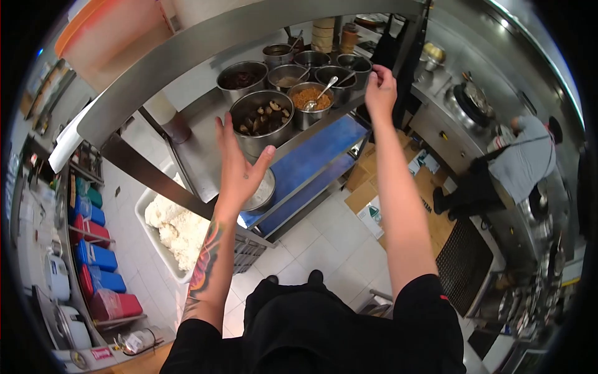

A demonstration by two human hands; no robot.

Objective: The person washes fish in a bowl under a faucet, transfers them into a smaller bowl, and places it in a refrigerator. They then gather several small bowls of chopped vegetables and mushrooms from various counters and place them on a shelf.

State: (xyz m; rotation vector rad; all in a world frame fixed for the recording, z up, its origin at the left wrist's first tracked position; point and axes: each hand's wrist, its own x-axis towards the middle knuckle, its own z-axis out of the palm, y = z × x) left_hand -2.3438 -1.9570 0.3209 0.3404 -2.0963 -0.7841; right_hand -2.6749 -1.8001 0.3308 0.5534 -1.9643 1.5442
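My left hand (243,171) is open, its thumb and fingers spread, beside a steel pot (261,136) of dark pieces that look like mushrooms. Loosely bent, the fingers of my right hand (381,93) are right at the rim of a steel pot (356,60) at the back right of the group. Between my hands, a smaller pot holds an orange-brown crumbly food (305,98) with a metal spoon (324,92) in it. Behind are a pot of dark red-brown food (242,81) and several more steel pots, some with utensils. No object shows in either hand.
The pots stand on a steel shelf (202,165) behind a curved metal rail (205,53). A white tub (143,206) of white rice-like food is below left. Flattened cardboard (430,190) lies on the floor. At right, a person (523,159) works near a wok (470,103).
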